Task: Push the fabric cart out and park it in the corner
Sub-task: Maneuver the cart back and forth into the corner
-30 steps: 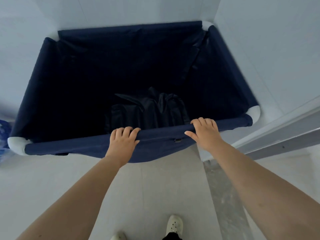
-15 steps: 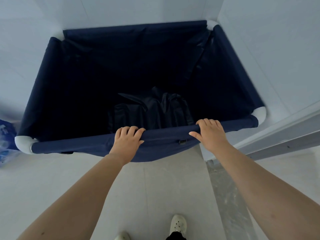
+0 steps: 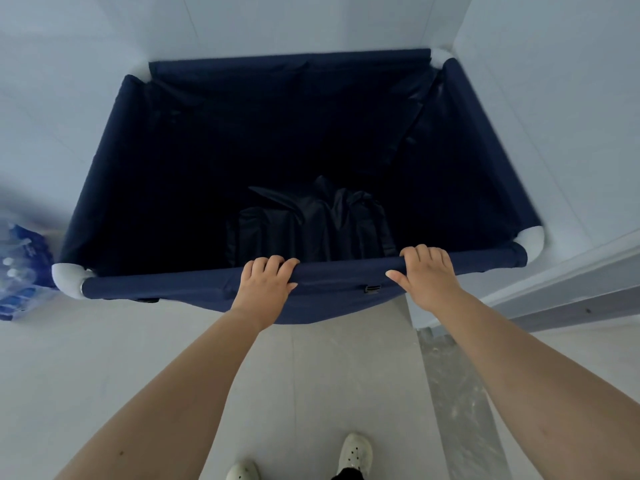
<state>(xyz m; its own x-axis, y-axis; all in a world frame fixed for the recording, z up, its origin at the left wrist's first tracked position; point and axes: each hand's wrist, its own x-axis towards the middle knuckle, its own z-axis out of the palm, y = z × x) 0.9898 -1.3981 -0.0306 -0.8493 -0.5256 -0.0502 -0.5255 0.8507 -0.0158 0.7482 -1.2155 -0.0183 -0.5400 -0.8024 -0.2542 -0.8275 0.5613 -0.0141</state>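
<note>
I see the cart (image 3: 114, 161), a deep frame covered in navy fabric, standing in the corner where two pale walls (image 3: 311, 22) meet. Its far rail lies along the back wall, and its right side runs close beside the right wall; I cannot tell if the fabric touches either wall. My left hand (image 3: 265, 284) is on the near rail (image 3: 166, 284), a little left of the middle, with the fingers curled over the top of the rail and the thumb on the near side, so this grip is closed around the rail. My right hand (image 3: 427, 277) is on the same rail, further to the right, also with the fingers over the top and the thumb stretched toward the left along the near face; this grip holds the rail too. The two hands are apart, and a small black buckle (image 3: 372, 289) sits on the fabric between them, just under the rail. White rounded caps (image 3: 67, 278) close the corners of the frame. At the bottom of the cart, on the near side, lies a dark bundle (image 3: 311, 226) of folded or crumpled fabric. At the left edge, just beside the near left corner of the cart, is a blue and white pack (image 3: 20, 275), blurred, so I cannot say what it contains. The floor (image 3: 86, 358) is pale tile, with a grey marbled strip (image 3: 457, 393) on the right. At the bottom edge two white shoes (image 3: 355, 453) are visible.
</note>
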